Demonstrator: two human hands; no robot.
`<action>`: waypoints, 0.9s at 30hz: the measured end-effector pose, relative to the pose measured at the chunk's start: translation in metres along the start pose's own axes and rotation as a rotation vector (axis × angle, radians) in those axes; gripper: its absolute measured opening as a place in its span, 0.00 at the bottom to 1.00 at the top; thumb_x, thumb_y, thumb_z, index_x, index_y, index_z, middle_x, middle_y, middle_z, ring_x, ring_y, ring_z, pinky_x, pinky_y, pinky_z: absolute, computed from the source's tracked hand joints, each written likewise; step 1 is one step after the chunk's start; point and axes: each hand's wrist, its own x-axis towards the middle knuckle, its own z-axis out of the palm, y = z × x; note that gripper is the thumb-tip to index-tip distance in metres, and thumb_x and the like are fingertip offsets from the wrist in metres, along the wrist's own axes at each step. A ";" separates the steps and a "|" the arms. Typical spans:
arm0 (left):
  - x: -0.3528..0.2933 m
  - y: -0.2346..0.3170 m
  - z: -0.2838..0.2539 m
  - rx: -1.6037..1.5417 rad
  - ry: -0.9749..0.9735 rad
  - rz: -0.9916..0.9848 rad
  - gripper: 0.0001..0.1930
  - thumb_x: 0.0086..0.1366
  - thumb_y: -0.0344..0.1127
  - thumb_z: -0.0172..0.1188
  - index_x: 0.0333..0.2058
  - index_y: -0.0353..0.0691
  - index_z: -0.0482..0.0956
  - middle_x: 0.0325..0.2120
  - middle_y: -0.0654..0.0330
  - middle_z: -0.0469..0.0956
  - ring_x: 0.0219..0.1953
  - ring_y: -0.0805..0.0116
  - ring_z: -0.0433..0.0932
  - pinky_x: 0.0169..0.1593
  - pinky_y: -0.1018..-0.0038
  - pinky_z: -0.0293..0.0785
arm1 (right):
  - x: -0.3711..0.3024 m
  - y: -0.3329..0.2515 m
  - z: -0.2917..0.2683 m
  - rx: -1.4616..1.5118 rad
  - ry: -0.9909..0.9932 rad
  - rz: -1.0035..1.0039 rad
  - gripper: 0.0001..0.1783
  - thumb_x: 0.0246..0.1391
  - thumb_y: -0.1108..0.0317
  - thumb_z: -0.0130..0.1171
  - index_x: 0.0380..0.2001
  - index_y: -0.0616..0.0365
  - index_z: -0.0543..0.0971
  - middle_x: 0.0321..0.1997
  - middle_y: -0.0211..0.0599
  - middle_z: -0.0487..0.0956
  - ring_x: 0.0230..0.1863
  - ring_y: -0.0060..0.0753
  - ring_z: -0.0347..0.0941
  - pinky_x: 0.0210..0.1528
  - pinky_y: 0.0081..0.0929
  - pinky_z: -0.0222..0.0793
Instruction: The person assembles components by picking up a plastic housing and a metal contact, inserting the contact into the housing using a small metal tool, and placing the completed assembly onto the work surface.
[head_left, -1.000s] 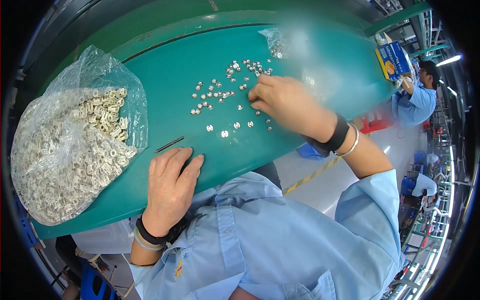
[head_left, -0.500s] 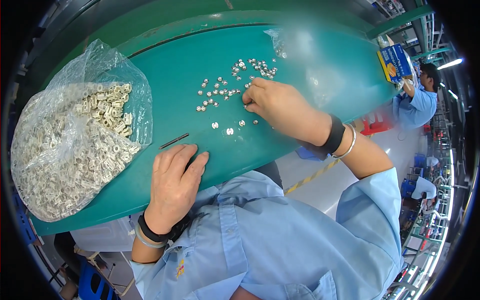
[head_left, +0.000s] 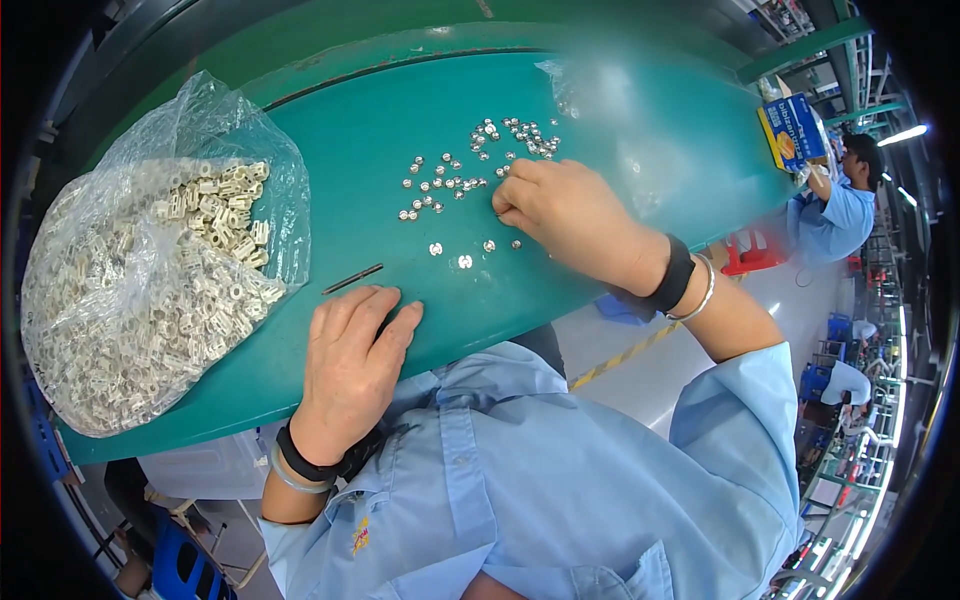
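Observation:
My left hand (head_left: 352,365) lies on the green tabletop near its front edge, fingers apart and holding nothing. Just beyond its fingertips is a thin dark metal rod (head_left: 353,279). Small round silver metal parts (head_left: 465,184) are scattered across the middle of the table. My right hand (head_left: 562,213) is at their right side, thumb and fingers closed in a pinch; whatever is between them is hidden. Closer to me, a few separate metal parts (head_left: 465,262) lie between my two hands.
A large clear plastic bag (head_left: 130,310) full of cream-coloured plastic pieces stands at the left. Another clear plastic bag (head_left: 558,88) lies at the back. On the right, a co-worker (head_left: 838,215) in a blue shirt is beside a blue and yellow box (head_left: 792,132).
My right hand stays pinched by the metal parts, its fingertips shifted slightly and covering the part that showed beneath them. My left hand rests in place. The whole view has shifted a little.

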 end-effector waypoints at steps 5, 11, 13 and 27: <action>0.000 0.000 0.000 0.003 -0.009 -0.003 0.20 0.48 0.23 0.64 0.43 0.37 0.78 0.43 0.53 0.75 0.46 0.53 0.73 0.46 0.61 0.68 | -0.003 -0.001 -0.004 0.026 -0.048 0.011 0.05 0.50 0.68 0.60 0.33 0.52 0.78 0.32 0.31 0.73 0.36 0.38 0.72 0.39 0.36 0.68; 0.000 0.000 0.000 0.006 -0.015 -0.002 0.20 0.48 0.23 0.64 0.43 0.37 0.78 0.43 0.53 0.74 0.46 0.53 0.73 0.46 0.61 0.68 | -0.003 0.003 -0.003 0.048 0.025 0.030 0.06 0.49 0.68 0.61 0.33 0.53 0.78 0.32 0.32 0.73 0.36 0.40 0.72 0.39 0.37 0.68; 0.000 0.000 0.000 0.002 -0.011 -0.002 0.20 0.48 0.23 0.64 0.43 0.37 0.78 0.43 0.53 0.74 0.46 0.53 0.73 0.47 0.61 0.68 | -0.002 0.000 -0.002 0.024 0.033 -0.012 0.07 0.49 0.68 0.61 0.32 0.54 0.78 0.32 0.33 0.74 0.35 0.42 0.73 0.37 0.38 0.69; 0.029 0.016 -0.018 -0.728 0.007 -0.447 0.12 0.63 0.26 0.56 0.45 0.35 0.76 0.35 0.58 0.77 0.38 0.66 0.76 0.43 0.74 0.72 | 0.011 -0.010 -0.020 1.036 -0.159 0.434 0.07 0.57 0.69 0.59 0.36 0.60 0.75 0.33 0.29 0.76 0.34 0.19 0.73 0.37 0.20 0.69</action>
